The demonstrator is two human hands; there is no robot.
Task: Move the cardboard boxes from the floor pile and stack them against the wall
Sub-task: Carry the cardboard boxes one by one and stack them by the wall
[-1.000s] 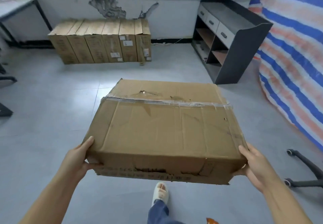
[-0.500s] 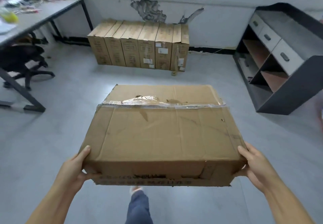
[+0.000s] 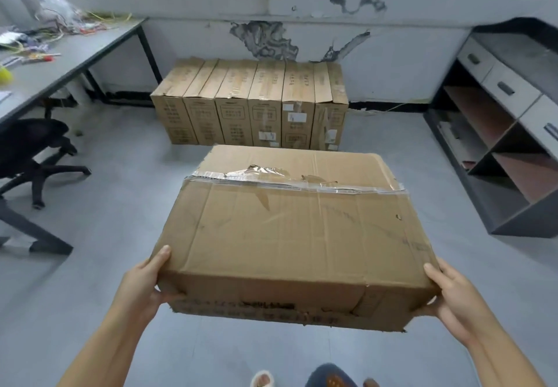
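Observation:
I carry a large, flat cardboard box [image 3: 290,232] in front of me, held level above the floor, its top sealed with torn clear tape. My left hand [image 3: 143,281] grips its near left corner, thumb on top and fingers underneath. My right hand [image 3: 456,296] grips the near right corner the same way. Ahead, a row of several upright cardboard boxes [image 3: 250,102] stands on the floor against the peeling white wall [image 3: 362,39].
A grey desk [image 3: 69,57] with clutter runs along the left, a black office chair [image 3: 30,151] beside it. A dark shelf unit with drawers [image 3: 507,120] stands at the right. Grey floor [image 3: 120,181] lies between me and the row. My feet show at the bottom edge.
I have walked closer to the wall and turned slightly; the row of boxes looks larger and nearer, the desk and chair have come into view. Both hands keep the same grip.

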